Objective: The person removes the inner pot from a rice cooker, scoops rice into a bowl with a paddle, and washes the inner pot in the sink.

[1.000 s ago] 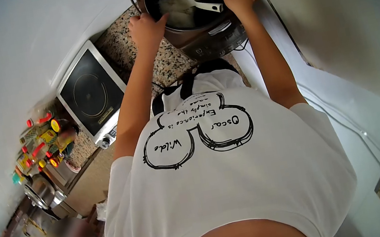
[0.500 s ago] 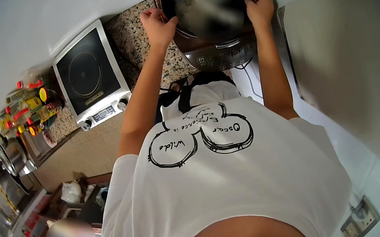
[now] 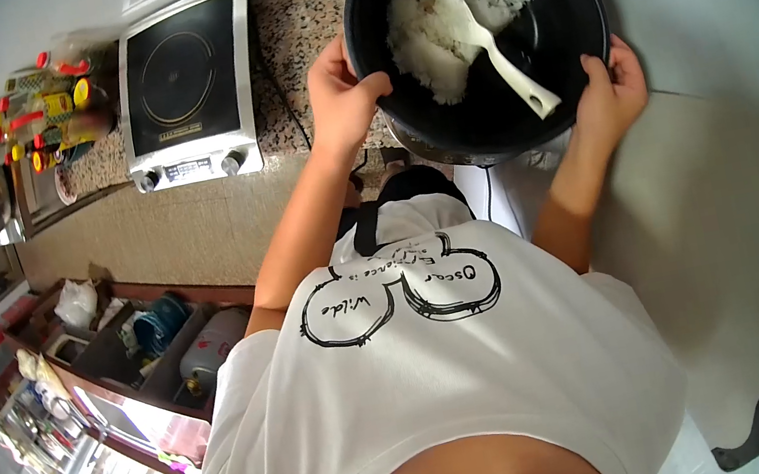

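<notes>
Black pot (image 3: 565,21) is gripped by its rim: the left hand (image 3: 345,96) pinches the left edge, the right hand (image 3: 611,90) the near right edge. Inside, rice (image 3: 434,45) lies toward the left edge, under a white paddle (image 3: 504,68). Induction cooker (image 3: 181,74) stands at the front edge of the granite countertop (image 3: 303,32).

The black pot (image 3: 553,13), seated in the cooker (image 3: 430,151) a second ago, has risen out of it, nearer the camera. The right hand (image 3: 614,90), then spread, now clasps the pot's rim.
</notes>
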Tool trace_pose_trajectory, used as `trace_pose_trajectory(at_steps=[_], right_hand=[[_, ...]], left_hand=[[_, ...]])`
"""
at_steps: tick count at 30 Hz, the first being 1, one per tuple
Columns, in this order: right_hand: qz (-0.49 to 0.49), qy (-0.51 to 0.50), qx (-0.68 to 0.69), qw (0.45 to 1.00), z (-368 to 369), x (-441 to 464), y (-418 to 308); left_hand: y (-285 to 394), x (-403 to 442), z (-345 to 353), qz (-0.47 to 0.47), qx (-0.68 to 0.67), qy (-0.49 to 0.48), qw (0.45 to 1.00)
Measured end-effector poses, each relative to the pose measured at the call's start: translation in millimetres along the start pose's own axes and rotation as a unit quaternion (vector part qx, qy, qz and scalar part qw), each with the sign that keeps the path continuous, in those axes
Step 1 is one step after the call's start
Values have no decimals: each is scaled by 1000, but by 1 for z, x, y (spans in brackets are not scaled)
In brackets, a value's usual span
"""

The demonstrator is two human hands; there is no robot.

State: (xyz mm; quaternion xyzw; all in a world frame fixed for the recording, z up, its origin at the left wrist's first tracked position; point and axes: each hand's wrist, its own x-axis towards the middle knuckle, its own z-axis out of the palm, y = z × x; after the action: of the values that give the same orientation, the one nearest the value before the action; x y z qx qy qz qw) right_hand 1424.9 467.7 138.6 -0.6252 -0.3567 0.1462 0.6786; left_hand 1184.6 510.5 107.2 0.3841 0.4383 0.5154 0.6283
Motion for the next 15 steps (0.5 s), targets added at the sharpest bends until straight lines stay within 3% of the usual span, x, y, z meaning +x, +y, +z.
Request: trace_pose_trajectory(at_steps=[3,4,6,7,10,11,13,15], right_hand=[[-41,-40,-87,995,2,-12,-36],[-66,-69,-90,991,6,-16,-46],[-121,-125,-92,980,20,-26,-62],[-42,-148,-49,987,30,-36,-75],[-12,-337,-23,941,54,-36,-78],[-45,-337,-80,937,65,-37,-87],[-268,-231,-151,923,89,-7,-100],[-386,-166,-271,866,114,36,-127]], left_hand=[[33,-24,-12,-3,-23,30,999],[39,-31,-23,36,-42,31,998],[61,-46,-40,18,-47,110,993],[72,-55,-47,11,-27,153,988],[82,-78,-89,-4,-27,220,975],[83,-88,-104,-27,-23,258,965],[90,-112,-125,-46,-1,319,947],[89,-142,-156,-23,45,359,932]])
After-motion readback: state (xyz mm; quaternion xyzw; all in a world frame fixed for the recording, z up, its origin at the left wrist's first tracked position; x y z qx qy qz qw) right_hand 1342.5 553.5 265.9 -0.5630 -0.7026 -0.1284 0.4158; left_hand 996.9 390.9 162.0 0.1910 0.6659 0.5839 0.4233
